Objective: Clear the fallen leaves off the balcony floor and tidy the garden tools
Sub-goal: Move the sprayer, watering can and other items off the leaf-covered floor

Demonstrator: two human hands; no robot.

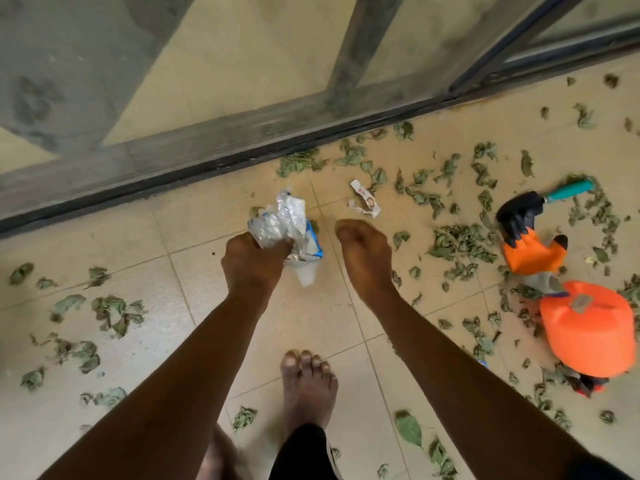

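At the bottom centre a bare foot stands on the tiled floor, with both arms reaching down over it. The left hand clenches a crumpled clear plastic bag at mid-frame. The right hand hangs just beside it with its fingers bunched downward. I cannot tell whether they pinch anything.

To gather well, I'd say the bag's mouth needs shaking open before the right hand scoops, taking clumps and not single bits.

Beyond the hands lies a torn white wrapper. The leaves are dull green, curled and dry-looking, thickest at centre right and thinner at lower left. Among them on the right lie an orange tub, an orange-and-black glove and a teal-handled trowel. Farthest off, the dark door track runs diagonally.
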